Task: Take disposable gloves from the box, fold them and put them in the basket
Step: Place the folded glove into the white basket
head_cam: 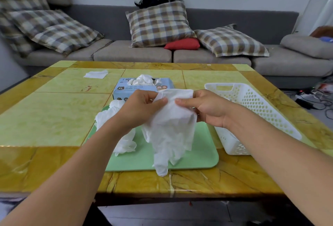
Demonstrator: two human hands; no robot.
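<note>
Two bare hands hold a white disposable glove (171,126) up by its cuff above a green tray (201,155) on the yellow-tiled worktop (54,117). The left hand (142,106) pinches the cuff's left corner between thumb and fingers; the right hand (203,106) pinches the right side, its grip likewise closed on the thin film. The glove hangs crumpled, its fingers dangling past the tray's near edge, not yet flattened or folded.

Behind the hands stands the blue glove box (126,88), more gloves bunching from its opening. A loose heap of white gloves (115,117) lies on the tray under the left forearm. The white perforated basket (252,103) sits just right of the tray; nothing can be made out inside it from this angle.

The step in hand appears to be straightening one glove ahead of folding. The next move likely calls for laying it flat on the tray, smoothing the limp film, and doubling it over before it goes rightward into the basket.
</note>
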